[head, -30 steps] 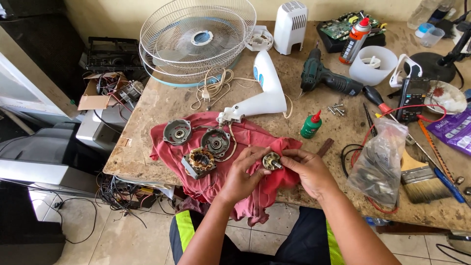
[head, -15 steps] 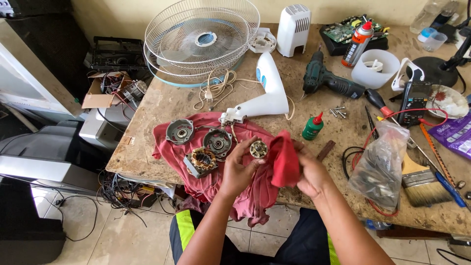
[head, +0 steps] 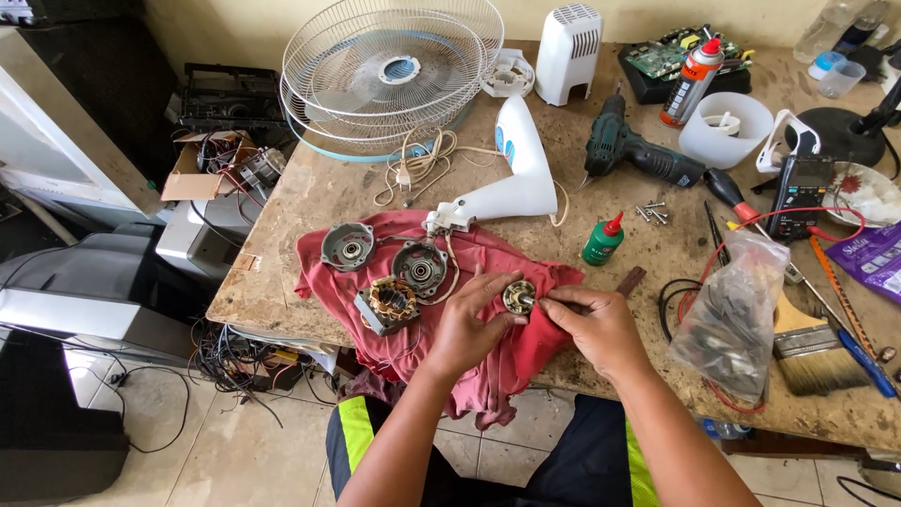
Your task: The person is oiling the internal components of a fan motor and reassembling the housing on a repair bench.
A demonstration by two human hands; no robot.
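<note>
**Fan rotor held between both hands over the red cloth**

Near the front edge of the desk [head: 310, 188], a small round rotor [head: 518, 297] with a metal shaft is held between the two hands, just above a red cloth [head: 488, 258] spread on the wood. The left hand [head: 469, 324] is cupped against the rotor's left side, with its fingers closed on the rim. The right hand [head: 593, 324] is closed on a fold of the cloth and is pressed to the rotor's right side, where the shaft sticks out. Both hands are thus seen grasping, and neither is released.

To the left of the hands, three more motor parts are laid on the same cloth: a stator with copper windings [head: 389, 302], a round grey end cover [head: 419, 268] and a second grey cover [head: 347, 248] nearer the desk's left edge. Behind the cloth, a white fan stand [head: 516, 178] is laid on its side, and a wire fan guard [head: 389, 70] is set at the back edge. A small green bottle [head: 603, 242] is stood just right of the cloth, and a clear plastic bag [head: 732, 314] lies near the right hand.
</note>
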